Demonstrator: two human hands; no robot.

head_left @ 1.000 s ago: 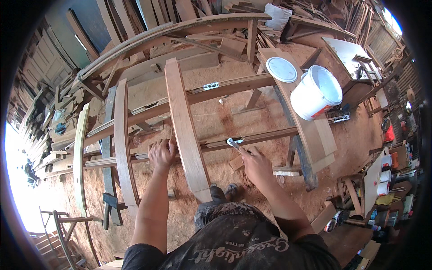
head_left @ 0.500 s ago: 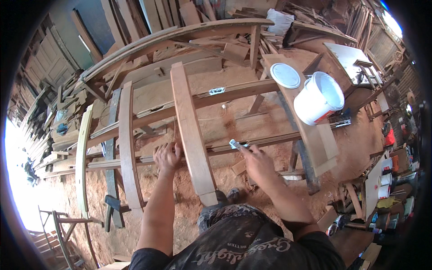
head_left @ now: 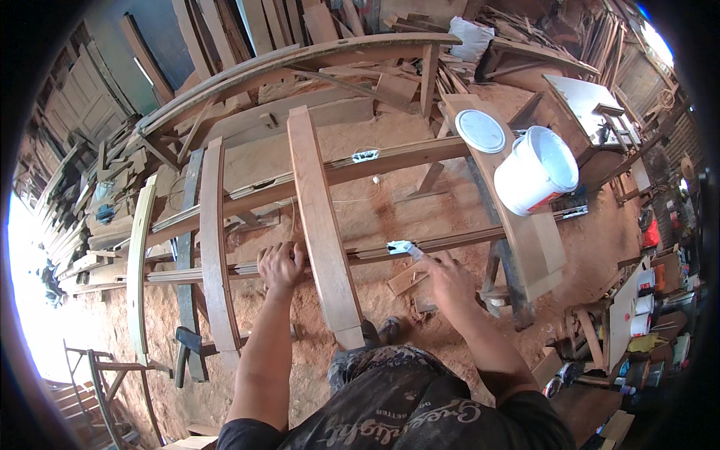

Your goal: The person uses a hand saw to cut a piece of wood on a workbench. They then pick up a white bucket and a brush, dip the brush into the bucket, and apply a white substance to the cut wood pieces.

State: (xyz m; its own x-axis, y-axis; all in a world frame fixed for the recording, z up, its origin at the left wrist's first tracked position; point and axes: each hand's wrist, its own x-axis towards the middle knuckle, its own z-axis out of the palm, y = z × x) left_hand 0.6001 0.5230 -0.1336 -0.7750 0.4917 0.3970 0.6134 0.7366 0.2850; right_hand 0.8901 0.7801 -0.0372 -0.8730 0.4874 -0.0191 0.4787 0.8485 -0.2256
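A curved brown wooden plank (head_left: 319, 225) lies across two long cross rails in front of me. My left hand (head_left: 280, 267) grips the near rail (head_left: 465, 240) just left of that plank. My right hand (head_left: 448, 279) is to the plank's right, fingers closed on a small light blue-white tool (head_left: 400, 247) that touches the same rail. Two more curved planks, one brown (head_left: 214, 247) and one pale (head_left: 140, 262), rest on the rails further left.
A white bucket (head_left: 534, 171) and its round lid (head_left: 481, 130) sit on a board at the right. Stacks of timber fill the back and left. Sawdust covers the floor. A workbench with small items stands at the far right.
My right hand with the small tool has stayed at the near rail, shifting slightly. My left hand keeps its hold beside the plank. The view has tilted a little.
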